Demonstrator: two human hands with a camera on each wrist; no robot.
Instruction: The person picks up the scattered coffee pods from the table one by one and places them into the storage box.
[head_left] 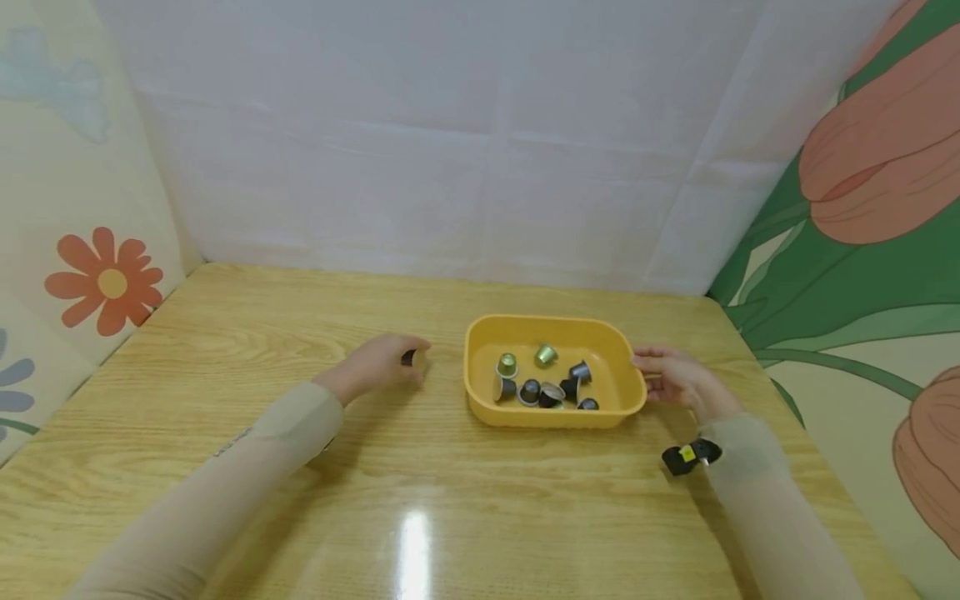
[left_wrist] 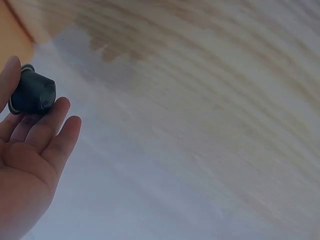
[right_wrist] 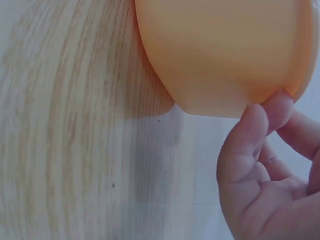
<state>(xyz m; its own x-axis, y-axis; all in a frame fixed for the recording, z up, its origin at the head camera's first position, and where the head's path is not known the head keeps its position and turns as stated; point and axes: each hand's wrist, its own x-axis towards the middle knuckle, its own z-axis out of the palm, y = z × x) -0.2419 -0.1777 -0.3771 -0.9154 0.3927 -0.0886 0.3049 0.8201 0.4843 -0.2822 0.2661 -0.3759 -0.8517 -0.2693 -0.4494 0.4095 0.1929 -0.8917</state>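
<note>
In the head view, my left hand is over the table, left of a yellow plastic basin. Its thumb and fingers pinch a dark coffee capsule, seen most clearly in the left wrist view. At the basin's right end, my right hand holds the edge, thumb and bent fingers close under the rim in the right wrist view. Inside the basin, several dark capsules lie mostly along the near side, with a green capsule toward the back and another green capsule at the left.
The basin stands on a wood-grain table. A white cloth hangs along the table's back edge. Flower-patterned panels flank both sides. A black strap device is at my right wrist.
</note>
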